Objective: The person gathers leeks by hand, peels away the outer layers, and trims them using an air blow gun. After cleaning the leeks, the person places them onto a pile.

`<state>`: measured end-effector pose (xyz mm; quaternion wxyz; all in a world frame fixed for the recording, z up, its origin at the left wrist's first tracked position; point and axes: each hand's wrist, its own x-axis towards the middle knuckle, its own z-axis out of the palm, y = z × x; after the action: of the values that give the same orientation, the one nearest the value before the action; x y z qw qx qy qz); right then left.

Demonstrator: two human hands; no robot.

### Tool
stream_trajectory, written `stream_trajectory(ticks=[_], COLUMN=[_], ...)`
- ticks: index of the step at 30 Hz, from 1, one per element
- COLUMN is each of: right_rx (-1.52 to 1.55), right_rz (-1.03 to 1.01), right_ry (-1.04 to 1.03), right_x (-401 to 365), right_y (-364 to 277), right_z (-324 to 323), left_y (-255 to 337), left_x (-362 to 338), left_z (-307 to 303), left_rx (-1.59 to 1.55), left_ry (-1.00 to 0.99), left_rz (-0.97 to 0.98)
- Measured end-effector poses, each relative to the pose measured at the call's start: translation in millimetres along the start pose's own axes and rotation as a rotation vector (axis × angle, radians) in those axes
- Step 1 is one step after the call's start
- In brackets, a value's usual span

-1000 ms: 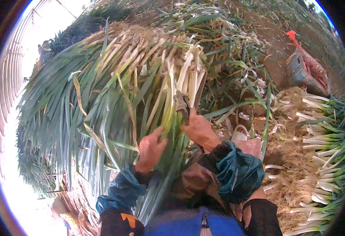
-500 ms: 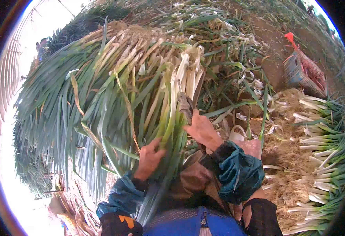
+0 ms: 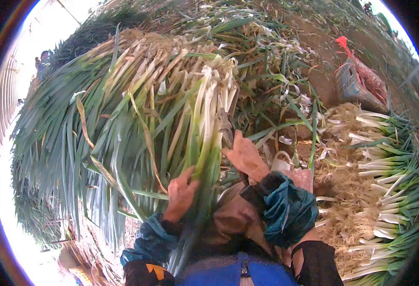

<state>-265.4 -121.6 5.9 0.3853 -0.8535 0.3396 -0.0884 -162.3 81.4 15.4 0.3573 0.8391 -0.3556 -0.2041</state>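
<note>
Leeks (image 3: 138, 119): white shanks, dark green leaves (a few yellowed). Knife (image 3: 226, 125) dark grey. Sleeves (image 3: 286, 209) teal. Apron (image 3: 238, 275) bright blue. Crate (image 3: 349, 83) grey-blue, netting (image 3: 345, 46) red.

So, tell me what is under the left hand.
The left hand grips a bundle of green onions at its green stalks. The stalks run on under the palm, hidden there; the right hand holds a metal tool beside them.

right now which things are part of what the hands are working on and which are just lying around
In use:
left hand gripping the scallion bunch
right hand holding the cutting tool

Lying about:
big scallion pile
trimmed scallion stack
root trimmings
basket
</note>
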Motion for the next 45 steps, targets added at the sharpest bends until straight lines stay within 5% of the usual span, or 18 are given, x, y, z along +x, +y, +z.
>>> stream_trajectory(ticks=[12,15,31,45], right_rx=[0.078,0.058,0.058,0.03], right_rz=[-0.056,-0.026,0.11,-0.04], right_ry=[-0.048,-0.058,-0.209,-0.007], right_x=[16,22,0,19], right_y=[-1,-5,-33,-15], right_z=[20,20,3,7], left_y=[-8,7,-8,-12], left_x=[-1,-1,-2,-10], left_z=[-2,-12,-5,-8], left_rx=[-0.046,-0.039,-0.26,-0.238], left_ry=[0.073,-0.033,-0.026,-0.072], left_rz=[-0.05,-0.206,-0.143,-0.166])
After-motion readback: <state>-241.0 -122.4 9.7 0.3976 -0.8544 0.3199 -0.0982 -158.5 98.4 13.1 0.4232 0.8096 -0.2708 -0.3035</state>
